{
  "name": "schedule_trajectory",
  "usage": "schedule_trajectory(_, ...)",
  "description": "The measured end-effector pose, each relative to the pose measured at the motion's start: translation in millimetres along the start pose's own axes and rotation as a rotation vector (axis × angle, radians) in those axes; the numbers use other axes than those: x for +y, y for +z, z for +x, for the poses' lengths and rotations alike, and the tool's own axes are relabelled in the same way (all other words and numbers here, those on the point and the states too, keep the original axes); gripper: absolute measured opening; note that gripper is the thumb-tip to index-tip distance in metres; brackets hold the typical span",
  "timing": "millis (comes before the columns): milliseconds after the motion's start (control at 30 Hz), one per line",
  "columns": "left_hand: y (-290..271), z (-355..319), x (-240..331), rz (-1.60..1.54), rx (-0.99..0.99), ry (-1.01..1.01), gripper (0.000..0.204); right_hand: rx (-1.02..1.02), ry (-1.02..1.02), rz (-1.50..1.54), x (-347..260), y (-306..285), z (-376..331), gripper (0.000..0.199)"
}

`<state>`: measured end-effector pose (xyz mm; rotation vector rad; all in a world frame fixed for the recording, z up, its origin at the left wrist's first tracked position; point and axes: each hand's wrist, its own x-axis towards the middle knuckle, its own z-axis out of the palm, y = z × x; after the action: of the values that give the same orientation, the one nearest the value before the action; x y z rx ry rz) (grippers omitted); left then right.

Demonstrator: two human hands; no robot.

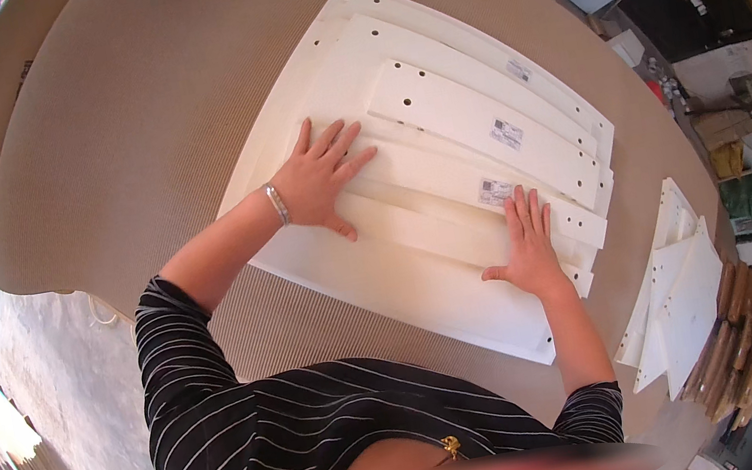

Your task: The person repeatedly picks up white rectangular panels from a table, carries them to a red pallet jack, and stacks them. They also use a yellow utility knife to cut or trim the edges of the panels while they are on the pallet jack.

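Note:
A stack of white flat panels (436, 117) with drilled holes and small stickers lies on a brown carpeted table (142, 124). My left hand (323, 176) rests flat with fingers spread on the left part of the stack, a bracelet on its wrist. My right hand (527, 245) lies flat, fingers together, on a narrow white strip (425, 232) near the stack's lower right. Neither hand grips anything.
A smaller pile of white panels (676, 296) sits at the table's right edge. Wooden pieces (741, 335) lean below it. More white boards (4, 432) are stacked on the floor at left. Shelves and clutter (705, 15) fill the far right.

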<state>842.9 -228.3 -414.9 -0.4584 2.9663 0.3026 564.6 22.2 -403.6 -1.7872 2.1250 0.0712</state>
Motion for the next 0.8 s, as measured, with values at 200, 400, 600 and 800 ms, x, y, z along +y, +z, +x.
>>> schedule_trajectory(200,-4.0,-35.4,24.4,0.099,-0.166,0.080,0.111,-0.071,-0.082,-0.036,-2.8,-2.9,-31.0,0.115)
schedule_trajectory(400,-9.8,-24.6,22.9,-0.054,0.030,0.188,0.095,0.025,-0.196,-0.030,19.8,-11.4,-18.3,0.104)
schedule_trajectory(600,-53.1,6.8,3.3,-0.028,0.142,0.293,0.097,0.082,-0.165,-0.005,29.7,-36.3,-5.5,0.102)
schedule_trajectory(800,-97.3,142.6,-81.4,0.252,0.261,0.228,0.104,0.352,-0.164,-0.229,97.3,-114.8,105.8,0.096)
